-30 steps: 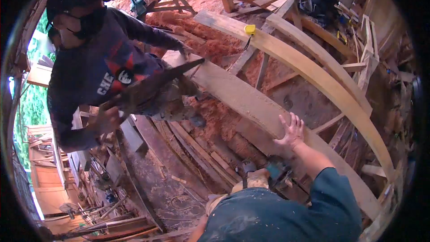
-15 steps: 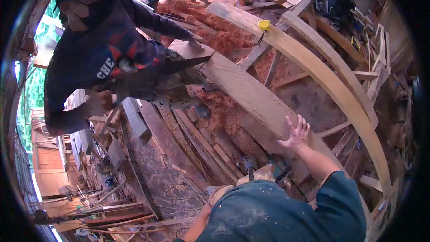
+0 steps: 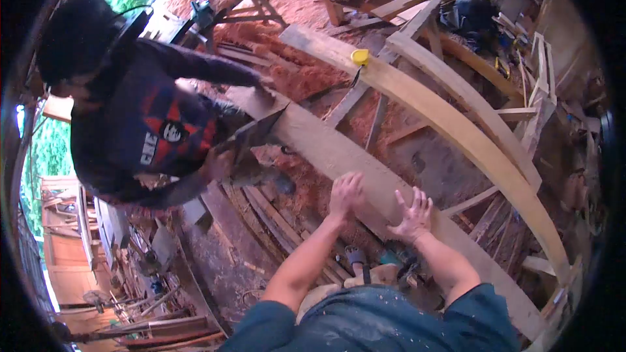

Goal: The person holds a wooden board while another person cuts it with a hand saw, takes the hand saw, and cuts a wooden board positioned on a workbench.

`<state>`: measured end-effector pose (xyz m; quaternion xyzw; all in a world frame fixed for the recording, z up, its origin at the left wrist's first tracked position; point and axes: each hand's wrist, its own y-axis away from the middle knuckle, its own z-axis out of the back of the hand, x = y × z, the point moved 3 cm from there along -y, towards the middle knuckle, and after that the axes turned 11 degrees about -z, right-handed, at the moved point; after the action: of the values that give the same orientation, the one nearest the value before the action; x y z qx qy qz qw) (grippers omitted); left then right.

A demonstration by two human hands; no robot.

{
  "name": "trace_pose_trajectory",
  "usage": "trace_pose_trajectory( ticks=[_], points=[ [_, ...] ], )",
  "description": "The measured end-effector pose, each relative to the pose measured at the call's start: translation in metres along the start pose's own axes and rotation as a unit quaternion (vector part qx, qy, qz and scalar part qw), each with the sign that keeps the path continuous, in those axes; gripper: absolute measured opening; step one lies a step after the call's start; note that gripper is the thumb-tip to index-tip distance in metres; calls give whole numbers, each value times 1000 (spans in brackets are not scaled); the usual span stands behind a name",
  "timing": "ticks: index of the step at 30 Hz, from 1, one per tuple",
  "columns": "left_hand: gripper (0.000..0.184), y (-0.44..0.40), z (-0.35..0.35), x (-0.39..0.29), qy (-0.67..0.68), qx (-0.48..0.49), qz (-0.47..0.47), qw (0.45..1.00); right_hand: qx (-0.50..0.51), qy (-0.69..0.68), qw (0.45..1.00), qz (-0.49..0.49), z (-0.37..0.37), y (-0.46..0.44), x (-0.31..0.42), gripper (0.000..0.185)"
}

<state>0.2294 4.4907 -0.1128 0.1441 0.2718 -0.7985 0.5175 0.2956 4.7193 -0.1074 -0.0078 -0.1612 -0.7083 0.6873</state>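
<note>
so the right hand [image 3: 414, 215] is pressed on the plank [image 3: 326, 146], fingers spread wide apart. the left hand [image 3: 347, 195] is just beside it on the plank's left edge, fingers close together, can't tell if it's gripping. the plank slants from far left to near right, under both hands. farther along, a co-worker's hand [image 3: 265, 93] is on the far end, with a dark saw blade [image 3: 257, 129] crossing the left edge nearby. over to the right there's a curved beam [image 3: 482, 130] with a yellow tape measure [image 3: 359, 57] sitting on its far part.
</note>
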Motion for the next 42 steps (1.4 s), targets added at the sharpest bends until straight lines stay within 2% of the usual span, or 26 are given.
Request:
trace_pose_trajectory(
  ticks=[3, 6, 7, 13, 20, 27, 36, 39, 42],
  points=[
    [46, -65, -37, 25, -93, -8, -33, 995, 15, 0, 1000, -8, 6, -3, 1, 114],
    [52, -85, -37, 34, -143, 43, -34, 988, 15, -19, 1000, -6, 5, -5, -1, 115],
    [58, -85, -40, 36, -140, 49, -29, 989, 16, -31, 999, -8, 4, -8, -2, 113],
    [54, -99, -35, 33, -127, 125, 11, 984, 37, -35, 999, -18, 0, -14, -4, 108],
    [56, -93, -46, 44, -152, 109, 2, 982, 12, -29, 999, -13, -12, -16, -6, 115],
    [59, -95, -50, 46, -160, 163, 24, 973, -16, -44, 999, -11, -9, -21, -7, 114],
    [61, -97, -49, 44, -162, 217, 51, 961, 8, -37, 999, -9, -10, -22, -10, 109],
    [62, -97, -50, 46, -157, 223, 55, 961, 12, -36, 999, -16, -14, -21, -11, 107],
    [57, -98, -46, 43, -151, 186, 31, 970, 3, -36, 999, -13, -11, -21, -10, 108]
  ],
)
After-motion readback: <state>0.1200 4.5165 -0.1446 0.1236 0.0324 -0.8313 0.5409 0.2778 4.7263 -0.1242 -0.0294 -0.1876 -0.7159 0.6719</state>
